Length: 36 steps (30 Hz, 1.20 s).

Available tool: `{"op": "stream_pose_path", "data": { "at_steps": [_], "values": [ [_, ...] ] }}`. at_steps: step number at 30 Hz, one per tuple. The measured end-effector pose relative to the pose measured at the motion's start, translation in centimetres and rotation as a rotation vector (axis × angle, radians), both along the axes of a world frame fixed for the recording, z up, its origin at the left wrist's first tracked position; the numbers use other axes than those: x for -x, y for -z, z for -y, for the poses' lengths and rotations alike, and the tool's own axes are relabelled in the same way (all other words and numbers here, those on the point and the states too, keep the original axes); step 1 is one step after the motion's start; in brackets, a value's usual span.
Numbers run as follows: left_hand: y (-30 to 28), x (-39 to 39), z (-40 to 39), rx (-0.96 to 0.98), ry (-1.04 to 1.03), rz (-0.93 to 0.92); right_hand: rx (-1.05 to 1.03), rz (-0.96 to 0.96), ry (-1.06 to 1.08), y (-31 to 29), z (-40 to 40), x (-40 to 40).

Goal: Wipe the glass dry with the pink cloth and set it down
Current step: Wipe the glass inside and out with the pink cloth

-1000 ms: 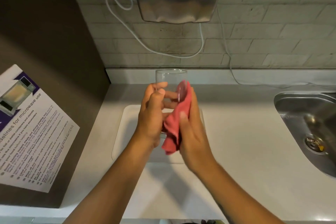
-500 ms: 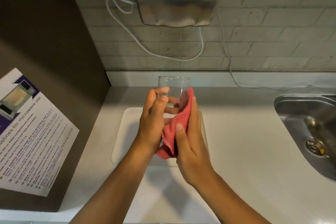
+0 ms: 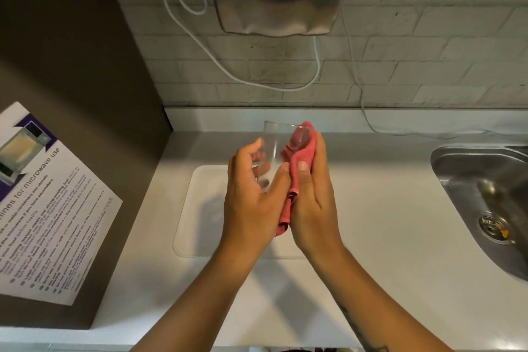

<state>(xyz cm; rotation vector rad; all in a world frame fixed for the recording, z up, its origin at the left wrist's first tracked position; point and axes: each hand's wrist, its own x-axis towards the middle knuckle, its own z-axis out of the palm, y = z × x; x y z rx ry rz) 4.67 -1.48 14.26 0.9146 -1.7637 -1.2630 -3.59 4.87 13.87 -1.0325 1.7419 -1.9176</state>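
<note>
wiping is the step in hand. left hand (image 3: 251,194) grasps the glass (image 3: 275,146), held upright above the tray (image 3: 194,208), its fingers wrapped round the far wall. right hand (image 3: 311,197) clenches the cloth (image 3: 297,157) and presses it against the glass's right side, up to the rim. judged unfinished: the left wall is not covered by cloth. next move calls for turning the glass within the cloth, then lowering it. sink (image 3: 483,194) lies well right of the hands; poster (image 3: 48,208) well left. nothing obstructs the tray below.
</note>
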Motion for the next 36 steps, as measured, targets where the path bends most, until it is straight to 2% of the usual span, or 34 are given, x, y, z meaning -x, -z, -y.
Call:
{"op": "stream_pose_path", "data": {
  "at_steps": [9,12,15,17,23,26,28,31,36],
  "values": [
    [-0.4,-0.2,1.9,-0.192,0.022,-0.148,-0.084,-0.185,-0.166,2.0,-1.8,-1.7],
    [-0.3,-0.2,1.8,-0.211,0.073,-0.165,-0.061,-0.142,-0.162,1.8,-1.3,-1.0],
    [-0.1,0.1,1.2,-0.304,0.116,-0.219,-0.016,-0.014,-0.112,-0.1,0.2,0.5],
    [-0.1,0.2,1.2,-0.351,0.131,-0.277,0.007,-0.016,-0.111,-0.9,0.7,0.9],
    [-0.5,-0.3,3.1,-0.286,0.147,-0.319,-0.053,-0.222,-0.202,1.7,-1.6,-1.5],
    [-0.4,-0.3,3.1,-0.290,0.196,-0.294,-0.045,-0.191,-0.234,1.2,-1.4,-1.0],
    [-0.1,-0.1,2.7,-0.300,0.243,-0.283,-0.008,-0.087,-0.210,-0.1,-0.5,0.2],
    [-0.2,0.1,2.4,-0.339,0.234,-0.335,0.031,-0.044,-0.161,-1.6,0.4,1.1],
    [-0.8,-0.2,3.5,-0.333,0.232,-0.382,-0.049,-0.257,-0.193,1.3,-1.6,-1.7]
  ]
}}
